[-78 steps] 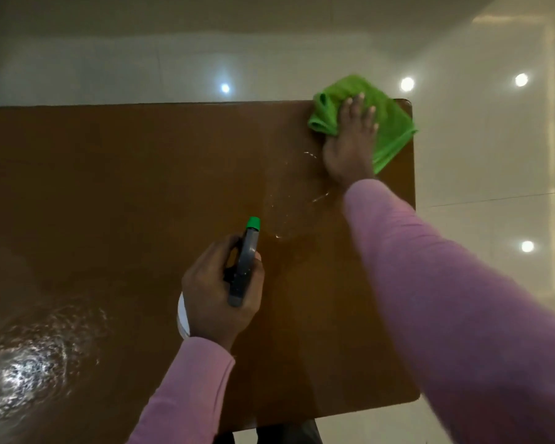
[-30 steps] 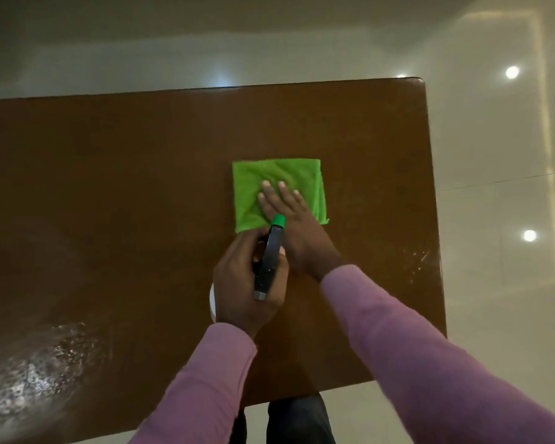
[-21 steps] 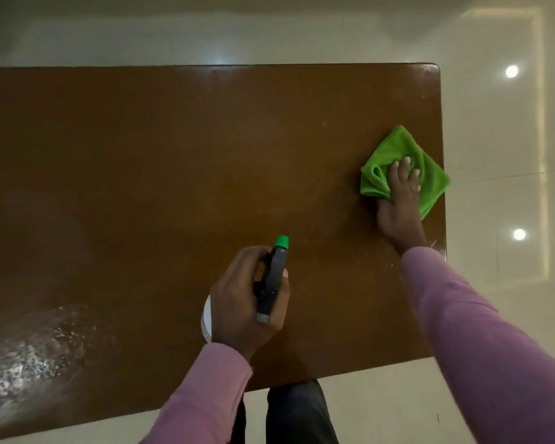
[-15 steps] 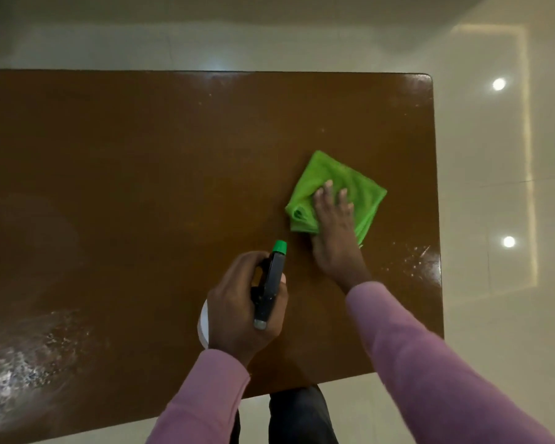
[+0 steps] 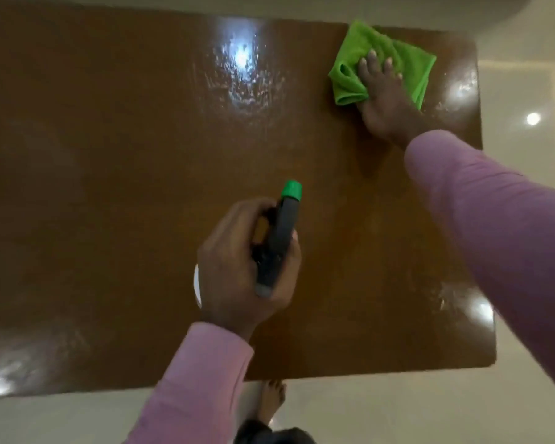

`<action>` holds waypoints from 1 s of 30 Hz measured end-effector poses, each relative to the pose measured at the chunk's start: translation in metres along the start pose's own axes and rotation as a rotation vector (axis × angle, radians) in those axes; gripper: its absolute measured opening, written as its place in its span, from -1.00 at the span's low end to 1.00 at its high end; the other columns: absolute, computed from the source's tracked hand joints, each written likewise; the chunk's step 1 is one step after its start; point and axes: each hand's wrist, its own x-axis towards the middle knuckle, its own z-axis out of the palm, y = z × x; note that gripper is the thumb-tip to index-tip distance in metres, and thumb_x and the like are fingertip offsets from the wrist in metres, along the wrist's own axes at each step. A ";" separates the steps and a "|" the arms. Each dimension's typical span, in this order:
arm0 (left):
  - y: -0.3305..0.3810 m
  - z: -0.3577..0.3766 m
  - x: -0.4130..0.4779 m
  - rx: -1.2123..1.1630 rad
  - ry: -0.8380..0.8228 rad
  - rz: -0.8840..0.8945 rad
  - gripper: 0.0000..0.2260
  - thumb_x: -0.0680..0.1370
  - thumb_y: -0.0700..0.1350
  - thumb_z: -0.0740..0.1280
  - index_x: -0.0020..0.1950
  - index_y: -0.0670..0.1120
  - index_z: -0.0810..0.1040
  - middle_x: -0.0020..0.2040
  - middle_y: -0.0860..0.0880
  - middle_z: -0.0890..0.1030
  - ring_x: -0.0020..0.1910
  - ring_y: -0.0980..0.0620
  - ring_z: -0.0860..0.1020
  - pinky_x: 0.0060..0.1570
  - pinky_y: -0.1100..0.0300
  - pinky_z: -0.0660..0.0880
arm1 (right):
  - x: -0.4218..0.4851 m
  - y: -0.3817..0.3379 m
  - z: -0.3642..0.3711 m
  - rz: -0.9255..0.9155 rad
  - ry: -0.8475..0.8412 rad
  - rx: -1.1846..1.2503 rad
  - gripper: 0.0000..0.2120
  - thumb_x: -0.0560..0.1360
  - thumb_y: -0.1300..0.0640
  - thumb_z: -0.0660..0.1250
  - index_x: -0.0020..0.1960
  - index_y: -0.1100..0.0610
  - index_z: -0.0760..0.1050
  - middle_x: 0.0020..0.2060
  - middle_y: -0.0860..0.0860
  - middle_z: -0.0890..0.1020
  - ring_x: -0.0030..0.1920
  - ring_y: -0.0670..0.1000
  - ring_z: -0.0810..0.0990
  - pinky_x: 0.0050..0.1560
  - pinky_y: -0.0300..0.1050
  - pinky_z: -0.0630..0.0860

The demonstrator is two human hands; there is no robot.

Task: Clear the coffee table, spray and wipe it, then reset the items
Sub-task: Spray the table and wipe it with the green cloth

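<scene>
Right hand (image 5: 385,100) flat, fingers straight, presses folded green microfibre cloth (image 5: 350,75) at far right corner of glossy brown wooden desk (image 5: 125,187); left hand (image 5: 242,267) grips black green-tipped spray bottle (image 5: 282,232) above desk middle.

left sleeve (image 5: 202,379): pink, long, cuffed | right sleeve (image 5: 494,225): same pink | foot (image 5: 269,402): bare | legwear (image 5: 269,436): dark, possibly trousers

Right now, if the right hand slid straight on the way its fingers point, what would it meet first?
Probably only the far edge of the table: the right hand presses the green cloth near it, and nothing else shows ahead.
</scene>
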 end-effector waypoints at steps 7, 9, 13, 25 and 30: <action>-0.001 -0.007 -0.001 -0.084 0.106 -0.032 -0.75 0.52 0.00 0.28 -0.03 -0.20 0.54 -0.26 -0.11 0.56 -0.36 -0.14 0.52 -0.37 -0.08 0.51 | -0.245 -0.013 0.073 -0.223 -0.072 0.050 -0.30 0.41 0.07 -0.02 0.54 0.16 0.01 0.54 0.08 0.00 0.54 0.17 -0.12 0.51 0.14 -0.13; -0.002 -0.007 0.001 -0.089 0.111 -0.031 -0.74 0.52 0.01 0.28 -0.05 -0.19 0.55 -0.29 -0.14 0.54 -0.39 -0.19 0.50 -0.40 -0.13 0.48 | -0.293 -0.015 0.085 -0.209 -0.097 0.048 -0.35 0.47 0.06 -0.04 0.55 0.06 -0.06 0.55 0.01 -0.05 0.54 0.07 -0.18 0.51 0.05 -0.19; -0.007 -0.002 0.006 -0.107 0.108 0.006 -0.82 0.52 -0.07 0.32 -0.10 -0.19 0.55 -0.34 -0.17 0.52 -0.43 -0.21 0.48 -0.48 -0.10 0.45 | -0.251 0.000 0.082 -0.173 -0.027 0.057 -0.33 0.46 0.08 -0.01 0.54 0.05 -0.11 0.52 -0.05 -0.14 0.53 0.07 -0.23 0.49 -0.05 -0.30; -0.054 -0.008 -0.023 -0.360 0.306 0.238 -0.87 0.48 0.07 0.28 -0.13 0.06 0.56 -0.14 -0.23 0.59 -0.50 0.03 0.46 -0.44 0.24 0.43 | -0.054 0.032 0.010 0.149 0.311 0.019 -0.53 0.65 0.09 0.03 0.54 0.09 0.07 0.50 0.20 0.17 0.48 0.21 0.17 0.46 0.02 0.08; -0.034 -0.002 -0.020 -0.278 0.349 0.256 -0.90 0.53 -0.08 0.28 -0.14 0.11 0.52 -0.19 -0.11 0.61 -0.40 -0.05 0.51 -0.37 0.11 0.50 | -0.140 0.017 0.027 0.028 0.196 0.060 -0.49 0.64 0.20 0.09 0.55 0.06 0.04 0.53 0.03 0.05 0.53 0.12 0.00 0.48 -0.04 -0.08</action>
